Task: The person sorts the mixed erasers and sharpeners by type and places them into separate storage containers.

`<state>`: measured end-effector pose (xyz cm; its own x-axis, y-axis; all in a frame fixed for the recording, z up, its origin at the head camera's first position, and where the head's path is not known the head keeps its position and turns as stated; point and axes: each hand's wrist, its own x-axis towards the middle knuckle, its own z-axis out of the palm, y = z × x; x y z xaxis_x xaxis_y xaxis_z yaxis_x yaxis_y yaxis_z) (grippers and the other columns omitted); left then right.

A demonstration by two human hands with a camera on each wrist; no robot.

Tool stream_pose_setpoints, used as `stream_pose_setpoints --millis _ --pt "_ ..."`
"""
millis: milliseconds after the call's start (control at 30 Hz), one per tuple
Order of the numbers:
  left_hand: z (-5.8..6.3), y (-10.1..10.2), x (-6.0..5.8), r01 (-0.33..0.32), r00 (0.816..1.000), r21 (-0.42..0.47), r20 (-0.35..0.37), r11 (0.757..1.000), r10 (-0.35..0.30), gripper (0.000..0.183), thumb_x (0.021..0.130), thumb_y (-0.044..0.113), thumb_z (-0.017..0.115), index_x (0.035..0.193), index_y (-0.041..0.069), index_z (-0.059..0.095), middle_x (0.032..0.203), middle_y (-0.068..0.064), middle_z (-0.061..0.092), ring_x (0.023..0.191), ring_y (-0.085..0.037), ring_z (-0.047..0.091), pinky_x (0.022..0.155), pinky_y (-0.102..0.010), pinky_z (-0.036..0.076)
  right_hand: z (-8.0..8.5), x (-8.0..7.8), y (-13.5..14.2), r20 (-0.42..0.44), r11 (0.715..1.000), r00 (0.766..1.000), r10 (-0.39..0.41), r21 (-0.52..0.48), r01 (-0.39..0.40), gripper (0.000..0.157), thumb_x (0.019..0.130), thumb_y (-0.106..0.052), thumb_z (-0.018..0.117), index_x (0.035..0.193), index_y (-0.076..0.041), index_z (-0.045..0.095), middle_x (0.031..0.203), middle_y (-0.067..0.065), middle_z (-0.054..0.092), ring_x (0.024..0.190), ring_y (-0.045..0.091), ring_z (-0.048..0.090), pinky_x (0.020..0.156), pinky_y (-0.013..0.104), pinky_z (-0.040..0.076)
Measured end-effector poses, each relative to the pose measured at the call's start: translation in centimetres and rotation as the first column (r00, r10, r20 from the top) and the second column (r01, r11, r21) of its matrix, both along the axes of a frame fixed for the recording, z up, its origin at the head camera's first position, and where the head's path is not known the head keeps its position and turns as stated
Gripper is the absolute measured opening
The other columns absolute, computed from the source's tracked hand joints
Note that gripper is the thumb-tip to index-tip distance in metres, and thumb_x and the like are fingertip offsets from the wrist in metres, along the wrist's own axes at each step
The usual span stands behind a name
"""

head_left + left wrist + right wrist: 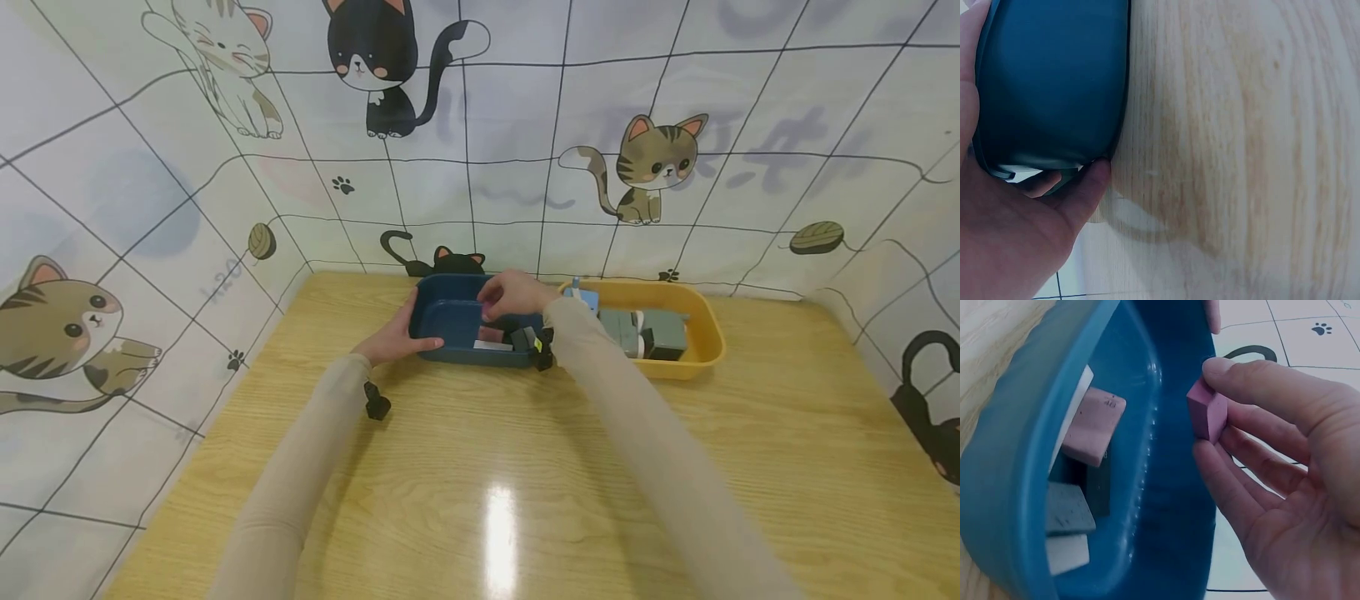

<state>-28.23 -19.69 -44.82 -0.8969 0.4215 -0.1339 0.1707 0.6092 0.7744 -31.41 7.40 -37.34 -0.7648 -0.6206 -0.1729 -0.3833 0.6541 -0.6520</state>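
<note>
My left hand [393, 335] grips the left end of a dark blue bin [1054, 81], its thumb along the near wall and its fingers round the far side. Above the inside of the bin, my right hand [519, 293] pinches a small pink eraser [1205, 414] between thumb and fingertips, close to the far wall in the right wrist view. Lying in the bin are a larger pink eraser [1094, 428] marked 4B, a white piece [1071, 415] beside it, a grey block [1069, 511], a white block [1067, 553] and a dark flat piece [1100, 484].
A yellow bin [708, 333] stands directly right of the blue one, partly behind my right wrist. It holds grey-green blocks [663, 332] and a light blue item [585, 298]. The cat-printed wall [517, 192] rises just behind both bins on the wooden table [420, 467].
</note>
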Motion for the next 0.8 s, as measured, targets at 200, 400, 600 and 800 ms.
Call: stream_pose_setpoints --millis 200,400,600,800 --pt "-0.1 0.1 0.0 -0.005 1.0 0.018 0.0 1.0 0.005 0.114 0.086 0.037 0.073 0.153 0.013 -0.016 0.16 -0.011 -0.009 0.145 -0.027 -0.003 0.115 -0.046 0.007 -1.1 -0.3 -0.5 0.056 0.994 0.998 -0.028 -0.101 0.033 0.043 0.087 -0.009 0.07 0.125 0.006 0.06 0.115 0.016 0.066 0.108 0.026 0.06 0.092 0.037 0.047" --pt "-0.2 0.2 0.0 -0.013 1.0 0.014 -0.001 1.0 0.013 0.113 0.086 0.036 0.073 0.153 0.014 -0.015 0.16 -0.012 -0.008 0.145 -0.028 -0.002 0.114 -0.047 0.008 -2.2 -0.5 -1.2 0.088 0.983 0.996 -0.033 -0.175 0.048 0.047 0.086 -0.011 0.071 0.128 0.005 0.058 0.122 0.016 0.063 0.112 0.026 0.058 0.095 0.037 0.045" --pt "-0.2 0.2 0.0 -0.004 1.0 0.014 -0.008 1.0 0.005 0.113 0.087 0.035 0.073 0.153 0.011 -0.015 0.16 -0.014 -0.007 0.145 -0.03 -0.001 0.114 -0.048 0.008 -2.5 -0.4 -1.1 0.146 0.971 0.989 -0.024 -0.23 0.057 0.057 0.088 -0.016 0.071 0.138 0.001 0.05 0.14 0.016 0.05 0.128 0.031 0.046 0.103 0.041 0.038" --pt "-0.2 0.0 -0.1 0.0 1.0 0.024 -0.012 1.0 0.001 0.113 0.086 0.036 0.073 0.153 0.011 -0.015 0.16 -0.014 -0.007 0.145 -0.03 -0.001 0.114 -0.048 0.008 -2.4 0.4 -0.7 0.176 0.962 0.984 -0.029 -0.263 0.075 0.06 0.09 -0.021 0.07 0.143 -0.004 0.046 0.145 0.011 0.045 0.133 0.029 0.04 0.105 0.043 0.035"
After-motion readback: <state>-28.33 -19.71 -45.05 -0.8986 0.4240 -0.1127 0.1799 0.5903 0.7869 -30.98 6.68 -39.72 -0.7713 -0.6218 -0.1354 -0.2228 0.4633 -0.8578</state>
